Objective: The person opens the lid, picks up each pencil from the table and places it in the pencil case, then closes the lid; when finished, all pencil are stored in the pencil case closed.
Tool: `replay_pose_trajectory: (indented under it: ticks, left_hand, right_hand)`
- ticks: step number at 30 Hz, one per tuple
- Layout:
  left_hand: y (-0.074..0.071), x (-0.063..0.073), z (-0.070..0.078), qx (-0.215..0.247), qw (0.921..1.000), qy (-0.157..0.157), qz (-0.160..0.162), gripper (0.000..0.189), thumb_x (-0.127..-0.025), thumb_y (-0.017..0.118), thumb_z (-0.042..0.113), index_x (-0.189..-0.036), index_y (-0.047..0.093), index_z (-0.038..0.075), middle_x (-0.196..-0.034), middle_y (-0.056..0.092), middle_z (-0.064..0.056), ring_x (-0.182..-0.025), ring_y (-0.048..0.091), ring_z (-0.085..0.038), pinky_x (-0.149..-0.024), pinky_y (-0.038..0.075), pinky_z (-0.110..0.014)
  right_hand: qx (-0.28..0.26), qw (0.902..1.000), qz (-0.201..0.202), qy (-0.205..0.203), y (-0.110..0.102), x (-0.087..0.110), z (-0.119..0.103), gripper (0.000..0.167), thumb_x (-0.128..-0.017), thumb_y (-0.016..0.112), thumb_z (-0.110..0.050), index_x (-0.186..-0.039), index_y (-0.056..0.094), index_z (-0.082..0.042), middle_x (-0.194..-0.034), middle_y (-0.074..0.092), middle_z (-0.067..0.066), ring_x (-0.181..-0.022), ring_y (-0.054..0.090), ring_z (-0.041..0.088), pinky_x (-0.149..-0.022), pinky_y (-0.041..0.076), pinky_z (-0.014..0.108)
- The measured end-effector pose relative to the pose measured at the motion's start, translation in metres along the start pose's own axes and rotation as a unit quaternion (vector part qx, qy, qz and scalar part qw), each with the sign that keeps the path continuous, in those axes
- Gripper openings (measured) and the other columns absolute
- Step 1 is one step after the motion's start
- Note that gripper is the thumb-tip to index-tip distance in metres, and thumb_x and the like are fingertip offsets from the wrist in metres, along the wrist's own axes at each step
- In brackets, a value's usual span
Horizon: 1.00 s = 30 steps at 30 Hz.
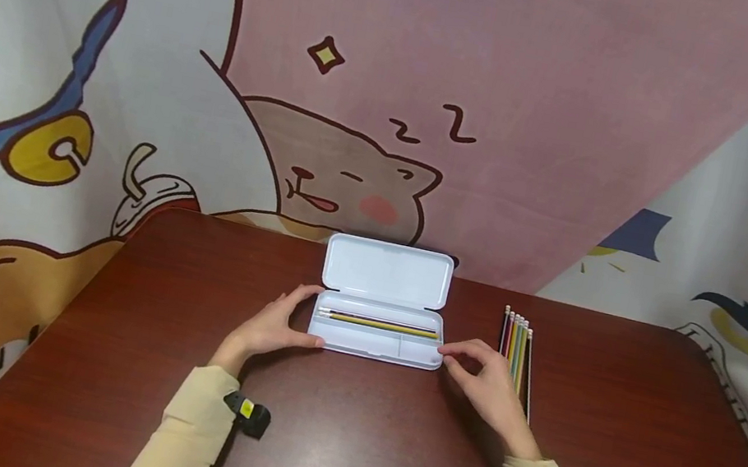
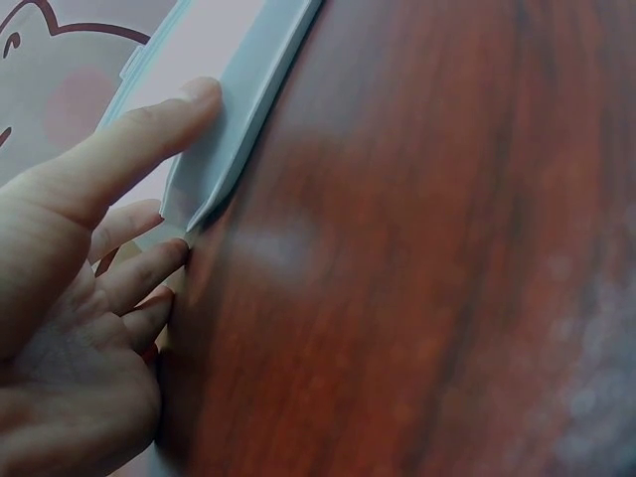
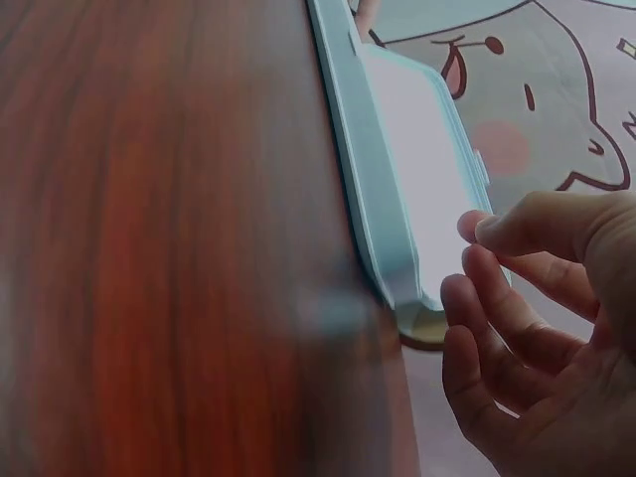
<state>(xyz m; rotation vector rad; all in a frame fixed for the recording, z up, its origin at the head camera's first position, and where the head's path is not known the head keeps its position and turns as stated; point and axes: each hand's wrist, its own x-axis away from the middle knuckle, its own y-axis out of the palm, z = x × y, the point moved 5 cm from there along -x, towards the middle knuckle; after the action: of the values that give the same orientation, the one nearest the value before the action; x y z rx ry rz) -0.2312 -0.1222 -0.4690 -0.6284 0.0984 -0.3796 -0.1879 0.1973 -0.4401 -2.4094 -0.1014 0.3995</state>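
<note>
The left hand (image 1: 269, 325), spread wide, grips one end of the pencil case (image 1: 355, 339); the right hand (image 1: 489, 383), loosely bent and empty, touches the other. Light, even pressure should steady it between them.

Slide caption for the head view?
Left hand and right hand flank an open white rectangular case, slim pencils inside, on a reddish-brown table.

1. Pink printed fabric backdrop (image 1: 574, 119): two dark-brown "Z" characters, small (image 1: 403, 132) and larger (image 1: 459, 125), above a sleeping cartoon bear.
2. White dark-outlined printed strip (image 1: 723, 383), right: slanted lettering, illegible.
3. Small yellow labels (image 1: 247, 409) on black wrist-worn devices (image 1: 256, 421): nothing readable.
</note>
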Motion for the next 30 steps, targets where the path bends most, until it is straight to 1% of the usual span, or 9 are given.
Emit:
replay_pose_trajectory:
  ticks: [2, 7, 13, 18, 24, 26, 30]
  left_hand:
    - [0.000, 0.000, -0.002, -0.002, 1.0000, 0.000, 0.001, 0.085, -0.075, 0.083, 0.028, -0.145, 0.037, 0.011, -0.146, 0.041, -0.017, -0.139, 0.028, -0.036, -0.114, 0.008, -0.053]
    - [-0.001, 0.000, -0.002, 0.000, 1.0000, 0.002, 0.001, 0.085, -0.075, 0.083, 0.027, -0.145, 0.038, 0.011, -0.145, 0.042, -0.016, -0.139, 0.029, -0.035, -0.114, 0.007, -0.053]
    - [-0.001, 0.001, -0.002, -0.006, 1.0000, -0.003, 0.002, 0.085, -0.075, 0.083, 0.029, -0.145, 0.038, 0.012, -0.146, 0.040, -0.018, -0.139, 0.028, -0.037, -0.114, 0.008, -0.054]
    - [-0.002, 0.001, -0.003, -0.007, 0.9999, -0.007, 0.003, 0.085, -0.075, 0.083, 0.031, -0.145, 0.038, 0.014, -0.146, 0.040, -0.016, -0.139, 0.027, -0.038, -0.113, 0.009, -0.056]
    - [-0.003, 0.001, -0.002, -0.007, 1.0000, -0.002, 0.001, 0.084, -0.075, 0.083, 0.030, -0.144, 0.038, 0.013, -0.145, 0.041, -0.017, -0.139, 0.027, -0.038, -0.113, 0.009, -0.055]
    - [-0.002, 0.001, -0.001, -0.007, 1.0000, -0.001, 0.000, 0.084, -0.075, 0.083, 0.030, -0.144, 0.038, 0.013, -0.145, 0.041, -0.017, -0.138, 0.028, -0.037, -0.114, 0.009, -0.054]
    - [-0.001, 0.001, 0.001, -0.007, 1.0000, -0.002, -0.002, 0.084, -0.075, 0.083, 0.030, -0.145, 0.038, 0.013, -0.145, 0.042, -0.016, -0.139, 0.028, -0.036, -0.114, 0.008, -0.053]
  right_hand:
    - [0.005, 1.0000, 0.001, -0.001, -0.005, 0.002, 0.003, 0.017, -0.085, 0.070, 0.001, -0.096, 0.075, -0.009, -0.094, 0.068, 0.000, -0.086, 0.060, 0.018, -0.074, 0.048, 0.031]
    - [0.018, 0.9998, 0.008, 0.002, -0.020, 0.007, 0.011, 0.017, -0.085, 0.069, 0.001, -0.097, 0.075, -0.009, -0.094, 0.068, 0.001, -0.080, 0.056, 0.016, -0.066, 0.046, 0.027]
    - [0.048, 0.9984, 0.028, 0.004, -0.039, 0.016, 0.022, 0.018, -0.085, 0.069, 0.002, -0.099, 0.074, -0.008, -0.098, 0.069, 0.005, -0.082, 0.056, 0.014, -0.065, 0.046, 0.024]
    - [0.048, 0.9972, 0.051, 0.027, -0.056, 0.022, 0.030, 0.017, -0.086, 0.069, 0.000, -0.101, 0.074, -0.006, -0.098, 0.069, 0.009, -0.075, 0.053, 0.012, -0.059, 0.043, 0.021]
    - [0.076, 0.9935, 0.062, 0.057, -0.070, 0.028, 0.037, 0.017, -0.087, 0.070, -0.005, -0.103, 0.074, -0.005, -0.101, 0.069, 0.012, -0.087, 0.059, 0.016, -0.065, 0.043, 0.019]
    - [0.085, 0.9924, 0.063, 0.064, -0.074, 0.031, 0.040, 0.018, -0.087, 0.070, -0.005, -0.104, 0.073, -0.004, -0.101, 0.069, 0.014, -0.088, 0.059, 0.019, -0.066, 0.043, 0.018]
    - [0.093, 0.9907, 0.061, 0.078, -0.079, 0.037, 0.047, 0.018, -0.087, 0.070, -0.007, -0.105, 0.073, -0.003, -0.101, 0.069, 0.015, -0.090, 0.060, 0.019, -0.067, 0.043, 0.017]
